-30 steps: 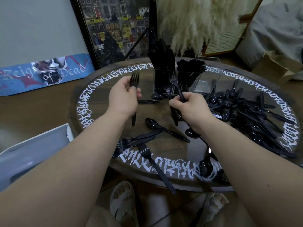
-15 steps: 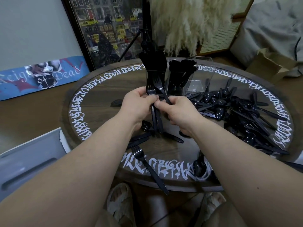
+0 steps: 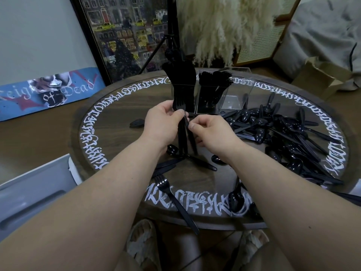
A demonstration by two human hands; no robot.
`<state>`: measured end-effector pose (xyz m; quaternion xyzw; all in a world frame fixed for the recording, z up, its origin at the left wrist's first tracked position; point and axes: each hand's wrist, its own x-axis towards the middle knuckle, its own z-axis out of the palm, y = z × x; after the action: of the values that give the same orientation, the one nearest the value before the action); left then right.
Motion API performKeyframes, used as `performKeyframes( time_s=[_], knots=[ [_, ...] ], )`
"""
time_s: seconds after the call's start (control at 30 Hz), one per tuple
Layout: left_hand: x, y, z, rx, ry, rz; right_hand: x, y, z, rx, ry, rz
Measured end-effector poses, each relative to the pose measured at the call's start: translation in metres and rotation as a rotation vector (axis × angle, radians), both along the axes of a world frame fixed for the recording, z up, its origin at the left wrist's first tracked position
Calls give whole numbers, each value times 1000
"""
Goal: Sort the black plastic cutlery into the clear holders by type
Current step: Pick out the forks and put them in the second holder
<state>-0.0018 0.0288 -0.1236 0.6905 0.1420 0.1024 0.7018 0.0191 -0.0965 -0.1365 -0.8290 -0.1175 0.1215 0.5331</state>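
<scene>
I held a small bundle of black plastic forks upright over the round dark wooden table with white lettering round its rim, just in front of the clear plastic holders that stood at the far middle of that table. My left hand was curled round the bundle, thumb and fingers pinching it just below the tines, and my right hand pinched the handles from the other side, its fingertips touching the same forks. The holders were my mark for everything else: the left compartment was packed with black cutlery standing handle down, the next one held black forks with tines up, and the compartment to the right of those looked clear, though I could not tell what lay in its bottom. To the right of the holders lay a loose heap of black plastic spoons, spread across that side of the table. Nearer to me than the holders, below my hands, lay a few black plastic knives, and closer still a single black fork reached past the table's near edge. Left of the holders one more fork head lay flat on the wood.
</scene>
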Motion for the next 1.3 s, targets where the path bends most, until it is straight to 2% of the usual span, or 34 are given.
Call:
performKeyframes(
  time_s=[0.17, 0.3, 0.43, 0.6, 0.83, 1.1, 1.2, 1.3],
  knots=[
    [0, 15, 6, 333, -44, 29, -2, -4, 2, -318, -228, 141],
    [-10, 40, 1, 569, -27, 17, -10, 6, 5, -461, -295, 339],
    [-29, 63, 3, 702, 61, -32, -21, 21, 5, -595, -341, 517],
    [-54, 86, 2, 860, 189, -79, -31, 42, -4, -745, -426, 611],
    [-73, 111, -6, 755, 212, -89, -32, 55, -20, -792, -465, 436],
    [-72, 120, -10, 884, 339, -36, -18, 51, -25, -813, -394, 163],
    [-70, 121, -9, 867, 341, -4, -15, 51, -22, -743, -355, 105],
    [-69, 121, -12, 737, 330, 11, -10, 51, -16, -520, -280, -9]
  ],
)
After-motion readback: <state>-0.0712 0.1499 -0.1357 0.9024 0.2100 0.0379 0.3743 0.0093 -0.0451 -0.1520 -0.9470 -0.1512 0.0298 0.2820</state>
